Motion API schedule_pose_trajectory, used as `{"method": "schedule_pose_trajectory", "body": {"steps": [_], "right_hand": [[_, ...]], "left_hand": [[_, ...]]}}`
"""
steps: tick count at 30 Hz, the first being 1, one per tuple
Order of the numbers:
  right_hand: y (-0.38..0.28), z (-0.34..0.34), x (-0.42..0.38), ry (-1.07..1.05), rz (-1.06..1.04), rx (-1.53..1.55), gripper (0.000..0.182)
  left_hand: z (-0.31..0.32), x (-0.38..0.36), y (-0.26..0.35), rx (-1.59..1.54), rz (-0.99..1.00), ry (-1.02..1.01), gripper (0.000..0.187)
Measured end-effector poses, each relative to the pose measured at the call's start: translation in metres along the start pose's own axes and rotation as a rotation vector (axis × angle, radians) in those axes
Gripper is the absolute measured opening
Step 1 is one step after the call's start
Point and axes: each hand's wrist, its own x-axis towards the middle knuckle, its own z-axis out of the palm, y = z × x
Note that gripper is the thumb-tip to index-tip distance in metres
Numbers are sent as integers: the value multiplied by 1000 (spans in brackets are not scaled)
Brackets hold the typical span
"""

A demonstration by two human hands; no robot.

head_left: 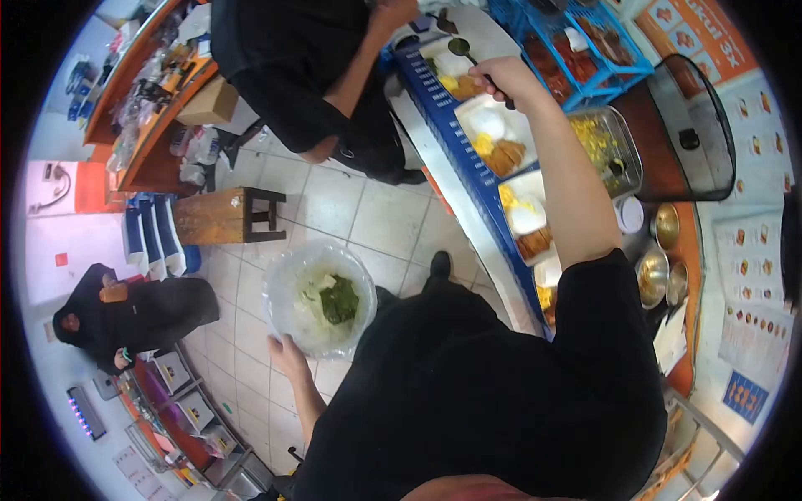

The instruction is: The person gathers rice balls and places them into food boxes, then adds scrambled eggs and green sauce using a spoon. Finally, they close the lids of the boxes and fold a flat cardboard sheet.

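The left hand [288, 356] grips the rim of a round bowl [286, 290] lined with thin, crinkled clear plastic, a glossy dark green clump [338, 302] inside it. The right hand [510, 81] is closed round the slim black handle of a spoon [459, 48], its round, green-smeared end above a row of white boxes [517, 123] bearing smooth domed rice [490, 124], crumbly yellow egg [483, 144] and rough brown cutlets [506, 157]
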Motion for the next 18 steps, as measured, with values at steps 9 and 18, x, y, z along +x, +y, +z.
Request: {"method": "schedule_pose_trajectory", "body": {"steps": [9, 18], "right_hand": [[59, 34, -104, 308, -115, -727, 22], [83, 29, -125, 360, -86, -251, 24]], "left_hand": [[25, 41, 22, -140, 32, -204, 15], [24, 63, 30, -141, 117, -276, 12]]}}
